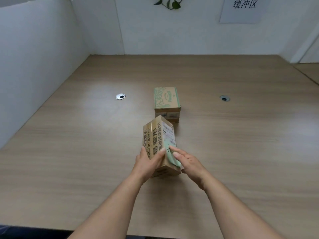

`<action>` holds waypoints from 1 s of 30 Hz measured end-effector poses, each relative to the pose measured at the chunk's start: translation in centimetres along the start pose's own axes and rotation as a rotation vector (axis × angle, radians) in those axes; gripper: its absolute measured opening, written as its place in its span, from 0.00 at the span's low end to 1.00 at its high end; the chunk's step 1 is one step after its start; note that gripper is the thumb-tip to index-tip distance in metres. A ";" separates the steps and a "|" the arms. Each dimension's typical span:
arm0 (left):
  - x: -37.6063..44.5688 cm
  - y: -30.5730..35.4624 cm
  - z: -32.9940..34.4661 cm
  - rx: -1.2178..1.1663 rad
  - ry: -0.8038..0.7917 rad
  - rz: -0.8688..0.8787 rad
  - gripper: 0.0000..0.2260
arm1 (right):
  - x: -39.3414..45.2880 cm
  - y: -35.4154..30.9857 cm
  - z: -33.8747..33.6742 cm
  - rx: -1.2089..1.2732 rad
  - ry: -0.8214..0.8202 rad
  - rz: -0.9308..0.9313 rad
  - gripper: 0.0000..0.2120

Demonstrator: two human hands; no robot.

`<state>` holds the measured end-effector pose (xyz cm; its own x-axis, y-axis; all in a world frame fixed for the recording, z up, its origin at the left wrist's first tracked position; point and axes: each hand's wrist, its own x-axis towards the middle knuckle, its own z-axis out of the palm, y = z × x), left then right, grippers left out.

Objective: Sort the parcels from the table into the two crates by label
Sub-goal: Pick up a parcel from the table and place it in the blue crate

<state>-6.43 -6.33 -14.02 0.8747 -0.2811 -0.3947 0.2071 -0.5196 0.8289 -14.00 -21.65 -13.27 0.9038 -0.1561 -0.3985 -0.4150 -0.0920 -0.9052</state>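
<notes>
While the left hand [146, 162] grips the near parcel [159, 144] from nine o'clock, fingers curled over its top, the right hand [187, 161] lies flat-fingered against its three o'clock side; a second parcel [166, 100] sits on the desk [69, 152] at twelve.

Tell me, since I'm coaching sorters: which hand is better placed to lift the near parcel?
Probably left: the left hand already wraps the near parcel, thumb over its top edge. The right hand only lays straight fingers on the green label.
</notes>
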 end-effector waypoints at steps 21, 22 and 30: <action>-12.4 -0.5 -0.9 -0.479 -0.161 0.141 0.31 | -8.0 1.0 0.8 0.250 -0.192 -0.070 0.41; -13.1 -0.8 -1.1 -0.464 -0.146 0.143 0.32 | -8.3 1.0 1.2 0.247 -0.195 -0.079 0.42; -19.6 -5.3 -4.7 -0.287 0.128 0.130 0.30 | -10.1 1.9 6.2 0.220 -0.312 -0.099 0.41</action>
<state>-22.59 5.74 -8.82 0.9461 -0.2170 -0.2403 0.1889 -0.2329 0.9540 -23.25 -14.20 -11.87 0.9409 0.1525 -0.3025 -0.3222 0.1265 -0.9382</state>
